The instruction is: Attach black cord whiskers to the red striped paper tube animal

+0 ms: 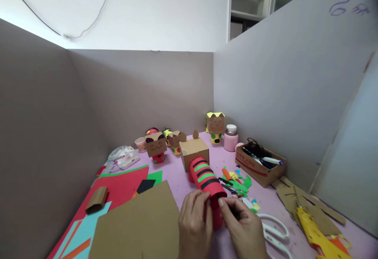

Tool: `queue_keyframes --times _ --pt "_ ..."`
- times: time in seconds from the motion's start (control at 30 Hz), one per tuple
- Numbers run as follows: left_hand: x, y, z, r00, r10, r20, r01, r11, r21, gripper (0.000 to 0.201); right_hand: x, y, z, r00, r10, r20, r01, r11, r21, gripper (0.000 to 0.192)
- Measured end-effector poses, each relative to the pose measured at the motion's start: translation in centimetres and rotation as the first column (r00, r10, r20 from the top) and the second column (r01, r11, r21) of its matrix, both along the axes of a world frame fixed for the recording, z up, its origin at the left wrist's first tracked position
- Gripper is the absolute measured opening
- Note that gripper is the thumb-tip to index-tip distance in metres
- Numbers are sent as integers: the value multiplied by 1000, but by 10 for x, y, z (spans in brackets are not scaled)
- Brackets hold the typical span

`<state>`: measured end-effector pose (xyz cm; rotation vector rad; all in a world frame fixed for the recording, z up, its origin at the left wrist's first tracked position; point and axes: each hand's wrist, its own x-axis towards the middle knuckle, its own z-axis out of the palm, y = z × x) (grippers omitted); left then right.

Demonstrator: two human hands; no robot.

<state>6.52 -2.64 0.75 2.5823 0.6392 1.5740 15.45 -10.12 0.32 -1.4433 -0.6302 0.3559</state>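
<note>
Fingers (191,199) of the left hand (193,223) and right hand (245,225) pinch the striped red paper tube (204,175) by its rim — apparently steadying it.

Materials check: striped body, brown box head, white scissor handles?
Striped body: likely red paper or thin card, matte; it curves smoothly, has a thin edge, and carries black and green strips.
Brown box head: looks like cardboard, matte; plain brown colour, flat panels, crisp corners.
White scissor handles: probably hard plastic, smooth; rounded, evenly coloured loops. Exact grade can't be told.
</note>
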Motion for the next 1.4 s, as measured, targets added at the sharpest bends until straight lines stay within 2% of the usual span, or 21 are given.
queue_keyframes --times 0.63,0.97,1.27,1.4 --pt "1 -1 2 1000 -19 24 19 1000 8 16 3 2 2 1000 9 -15 -9 1000 -6 32" --pt "1 -1 3 1000 -26 -3 26 1000 16 16 4 4 -4 1000 5 11 -5 1000 -6 31" --pt "4 0 4 996 90 -26 -84 980 180 22 4 4 2 1000 -18 10 17 1000 26 31" --pt "9 2 6 992 106 -61 -92 977 194 26 6 6 1 1000 -15 21 14 999 37 29"
